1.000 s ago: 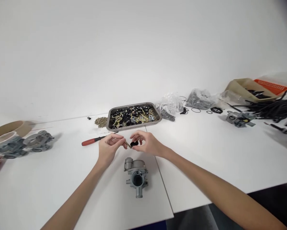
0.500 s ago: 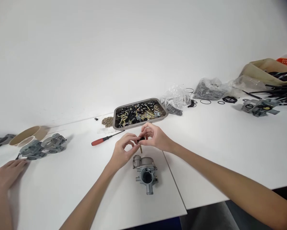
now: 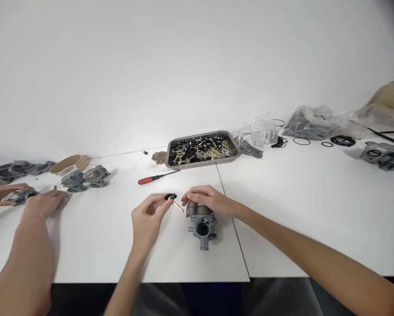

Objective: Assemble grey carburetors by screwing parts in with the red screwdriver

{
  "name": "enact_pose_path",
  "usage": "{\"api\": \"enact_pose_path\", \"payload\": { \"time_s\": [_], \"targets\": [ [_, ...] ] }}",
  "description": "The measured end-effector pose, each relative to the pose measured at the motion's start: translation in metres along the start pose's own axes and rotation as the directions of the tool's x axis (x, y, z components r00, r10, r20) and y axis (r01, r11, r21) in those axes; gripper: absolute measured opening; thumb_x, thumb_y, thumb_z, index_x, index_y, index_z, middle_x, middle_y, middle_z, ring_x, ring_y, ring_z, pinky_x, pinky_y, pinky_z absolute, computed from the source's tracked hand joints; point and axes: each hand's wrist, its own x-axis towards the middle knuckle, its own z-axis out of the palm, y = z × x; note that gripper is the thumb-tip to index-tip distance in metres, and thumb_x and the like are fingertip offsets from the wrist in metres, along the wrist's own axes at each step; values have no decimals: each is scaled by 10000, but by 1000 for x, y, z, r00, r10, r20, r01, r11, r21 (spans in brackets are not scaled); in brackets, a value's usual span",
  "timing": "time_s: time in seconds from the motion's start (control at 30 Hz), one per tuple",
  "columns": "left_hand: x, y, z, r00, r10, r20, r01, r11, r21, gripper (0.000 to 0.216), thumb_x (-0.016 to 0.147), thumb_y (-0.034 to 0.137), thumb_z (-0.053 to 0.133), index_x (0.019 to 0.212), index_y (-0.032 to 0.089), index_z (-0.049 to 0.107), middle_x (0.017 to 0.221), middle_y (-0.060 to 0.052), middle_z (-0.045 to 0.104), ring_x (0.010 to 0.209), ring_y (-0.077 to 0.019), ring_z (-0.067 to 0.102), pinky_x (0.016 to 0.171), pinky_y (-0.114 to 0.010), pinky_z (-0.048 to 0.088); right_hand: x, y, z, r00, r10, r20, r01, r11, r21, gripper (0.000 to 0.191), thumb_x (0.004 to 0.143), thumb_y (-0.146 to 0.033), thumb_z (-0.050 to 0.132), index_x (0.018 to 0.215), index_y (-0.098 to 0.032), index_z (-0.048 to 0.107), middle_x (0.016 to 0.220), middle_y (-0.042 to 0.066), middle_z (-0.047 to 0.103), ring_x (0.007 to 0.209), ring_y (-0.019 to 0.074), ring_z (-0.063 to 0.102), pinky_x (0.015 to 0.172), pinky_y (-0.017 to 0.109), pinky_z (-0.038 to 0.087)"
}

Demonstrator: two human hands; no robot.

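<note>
Pinched in my left hand (image 3: 148, 217) is a small black-capped part with a brass stem (image 3: 178, 206), its stem pointing down to the right. A grey metal carburetor (image 3: 201, 235) stands in front of me on the white table, its round bore facing me. My right hand (image 3: 213, 198) lies over its top from behind, fingers curled around the upper body; the fingertips are partly hidden. Behind my hands lies a metal tray (image 3: 203, 164) full of black and brass parts.
A red-handled screwdriver (image 3: 146, 180) and a pile of small brass pieces (image 3: 159, 157) lie left of the tray. Plastic bags (image 3: 310, 123), black rings (image 3: 301, 141) and another carburetor (image 3: 377, 154) are on the right. At left, a co-worker's hands (image 3: 47, 204) work near more carburetors (image 3: 96, 176).
My hands have parted: the left moved left with the black-capped part, and the right let go of it and came down onto the carburetor. The view has shifted left.
</note>
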Motion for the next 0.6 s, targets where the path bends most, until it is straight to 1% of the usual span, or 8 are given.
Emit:
{"api": "enact_pose_path", "payload": {
  "time_s": [0.07, 0.17, 0.27, 0.33, 0.43, 0.53, 0.57, 0.6],
  "targets": [
    [-28, -2, -4, 993, -83, -79, 83, 997, 5, 238, 682, 336, 780, 823, 156, 711, 841, -56, 710, 750, -168, 664, 745, -277, 563, -2, 1, 4, 997, -40, 72, 42, 999, -20, 340, 968, -409, 481, 993, -138, 685, 1012, 75, 663, 882, 150, 589, 797, 267, 452],
    [-51, -4, 2, 988, -123, -97, 121, 992, -18, 253, 680, 347, 776, 818, 146, 710, 843, -67, 715, 744, -176, 670, 753, -291, 571, -3, 5, 8, 995, -64, 71, 67, 997, -34, 371, 975, -420, 458, 951, -135, 695, 904, 56, 657, 798, 137, 562, 734, 247, 430],
    [-53, -3, 11, 989, -122, -84, 118, 992, -51, 251, 679, 343, 776, 819, 146, 709, 838, -63, 711, 738, -168, 670, 742, -280, 572, -3, 9, 10, 999, -33, 25, 34, 999, -12, 419, 975, -449, 434, 887, -125, 686, 807, 46, 629, 698, 125, 536, 661, 239, 411],
    [-52, -3, 14, 987, -125, -96, 119, 990, -71, 251, 675, 340, 781, 821, 150, 705, 846, -53, 703, 741, -160, 666, 740, -270, 569, -2, 10, 13, 1000, -15, -11, 15, 1000, 8, 440, 974, -456, 423, 842, -121, 676, 759, 42, 611, 647, 119, 522, 631, 240, 402],
    [-57, -7, 13, 973, -153, -172, 142, 987, -76, 273, 663, 349, 792, 815, 146, 688, 872, -52, 686, 765, -152, 655, 755, -259, 557, -1, 12, 18, 996, -2, -91, 5, 999, 33, 459, 976, -453, 404, 791, -122, 663, 699, 37, 588, 600, 115, 502, 588, 238, 384],
    [-72, -11, 15, 937, -213, -278, 199, 977, -78, 306, 671, 364, 789, 839, 139, 668, 888, -59, 670, 765, -148, 643, 774, -268, 544, -1, 14, 23, 986, -9, -166, 16, 999, 41, 440, 972, -416, 398, 756, -127, 650, 715, 45, 597, 616, 118, 512, 575, 233, 376],
    [-78, -12, 19, 935, -217, -282, 202, 976, -82, 297, 685, 362, 779, 846, 141, 664, 904, -64, 666, 781, -151, 642, 788, -275, 541, -1, 14, 25, 983, -17, -182, 24, 999, 36, 427, 969, -395, 398, 748, -128, 647, 732, 48, 603, 633, 121, 519, 582, 232, 379],
    [-85, -11, 23, 943, -203, -265, 186, 979, -88, 275, 706, 357, 763, 850, 145, 663, 927, -71, 661, 812, -159, 641, 801, -280, 538, -1, 14, 26, 981, -26, -194, 32, 999, 28, 413, 966, -374, 399, 742, -130, 645, 750, 50, 609, 651, 124, 525, 593, 231, 382]
  ]
}}
